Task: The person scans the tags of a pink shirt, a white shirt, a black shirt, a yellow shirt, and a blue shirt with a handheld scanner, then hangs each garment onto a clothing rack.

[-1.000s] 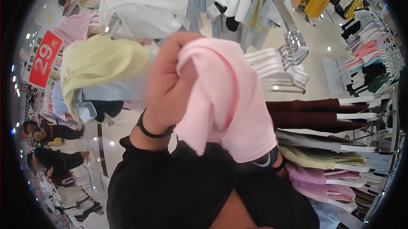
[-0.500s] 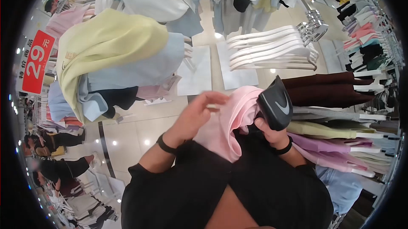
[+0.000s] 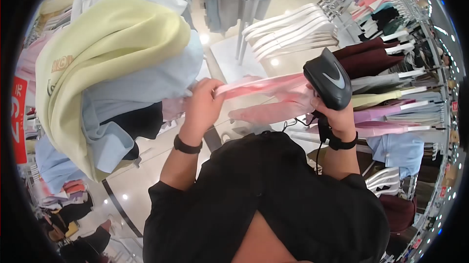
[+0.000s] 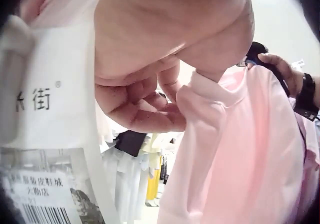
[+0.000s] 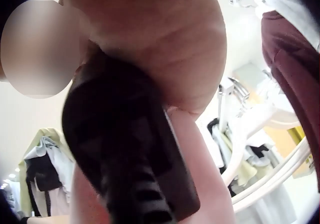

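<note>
The head view was brightly lit; light was mirrored in white spots by the floor [image 3: 132, 182], and the outer scene was bent towards black corners. At the right wrist, the handheld device [image 5: 115, 124] was sunk in shadow, a round patch [image 5: 40, 49] blurred.

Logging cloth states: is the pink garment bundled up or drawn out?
Drawn out; the pink garment stretches from left grip to right grip.

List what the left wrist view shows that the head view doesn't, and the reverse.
Left wrist only: a readable barcode.
Head only: the red sign and the wearer's black top.
Both: the left hand pinching the pink garment, and the right hand.
</note>
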`<action>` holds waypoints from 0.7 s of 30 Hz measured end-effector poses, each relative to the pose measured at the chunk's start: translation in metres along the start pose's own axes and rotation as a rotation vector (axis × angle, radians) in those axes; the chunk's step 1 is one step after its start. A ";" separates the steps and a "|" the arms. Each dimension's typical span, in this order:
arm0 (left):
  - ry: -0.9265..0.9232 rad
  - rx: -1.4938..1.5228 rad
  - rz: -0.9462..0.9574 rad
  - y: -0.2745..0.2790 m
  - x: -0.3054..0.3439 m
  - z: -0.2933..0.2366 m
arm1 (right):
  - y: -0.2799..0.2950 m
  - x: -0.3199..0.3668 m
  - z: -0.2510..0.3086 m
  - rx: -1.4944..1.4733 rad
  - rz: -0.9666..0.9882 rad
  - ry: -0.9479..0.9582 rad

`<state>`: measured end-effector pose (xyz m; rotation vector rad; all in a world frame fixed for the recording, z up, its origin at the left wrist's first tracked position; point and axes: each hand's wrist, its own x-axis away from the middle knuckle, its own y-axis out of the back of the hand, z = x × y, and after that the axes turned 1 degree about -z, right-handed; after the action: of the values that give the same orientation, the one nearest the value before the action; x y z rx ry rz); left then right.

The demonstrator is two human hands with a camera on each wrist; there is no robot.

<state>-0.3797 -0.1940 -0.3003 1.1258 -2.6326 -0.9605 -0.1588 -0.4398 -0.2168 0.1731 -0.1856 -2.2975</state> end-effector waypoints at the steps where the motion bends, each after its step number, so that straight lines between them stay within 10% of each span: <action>1: 0.019 0.057 -0.013 0.001 -0.007 -0.002 | 0.005 0.000 -0.002 0.018 0.003 -0.009; 21: 0.177 0.420 -0.260 -0.015 -0.046 -0.039 | 0.050 -0.047 -0.016 0.072 0.240 -0.072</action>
<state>-0.3241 -0.1898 -0.2726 1.5908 -2.6520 -0.3145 -0.0887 -0.4397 -0.2198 0.0987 -0.3094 -2.0606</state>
